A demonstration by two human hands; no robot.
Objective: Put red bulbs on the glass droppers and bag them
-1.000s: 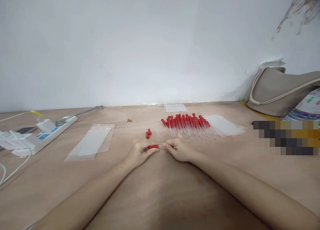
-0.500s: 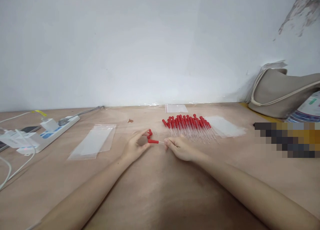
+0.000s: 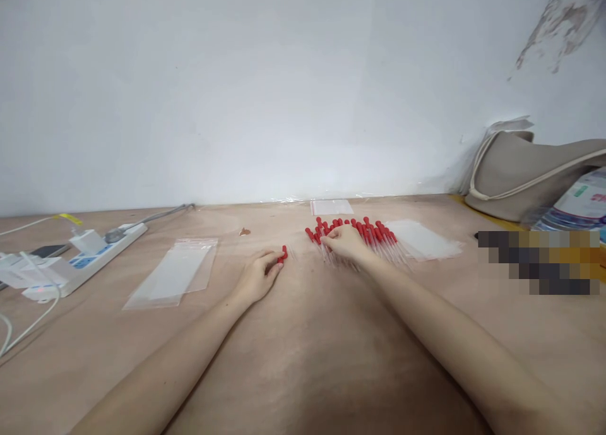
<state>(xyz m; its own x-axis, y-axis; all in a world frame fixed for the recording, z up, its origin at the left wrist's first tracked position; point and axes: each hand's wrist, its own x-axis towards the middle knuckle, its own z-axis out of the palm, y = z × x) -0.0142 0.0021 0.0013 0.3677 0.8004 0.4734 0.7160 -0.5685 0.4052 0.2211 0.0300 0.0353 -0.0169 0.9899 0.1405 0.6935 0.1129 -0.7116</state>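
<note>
On the wooden table lies a bunch of droppers [image 3: 374,233] with red rubber bulbs and clear thin tubes. My right hand [image 3: 344,242] reaches over the left part of this bunch, fingers pinched together at a dropper; the hand hides several tubes. To the left, my left hand [image 3: 260,274] rests on the table. Its thumb and fingertips close at the bulb end of a small group of red-bulbed droppers [image 3: 284,252], whose clear tubes point right and are barely visible. The exact number there cannot be made out.
Clear zip bags [image 3: 177,274] lie at the left, more bags [image 3: 423,239] right of the bunch, and one bag [image 3: 331,207] by the wall. A power strip [image 3: 101,258] with chargers and cables stands far left. A grey bag [image 3: 525,170] sits at the right.
My right hand has moved from the middle, where it held a dropper by its tube, right and away onto the bunch. My left fingers have drawn together at the small group.
</note>
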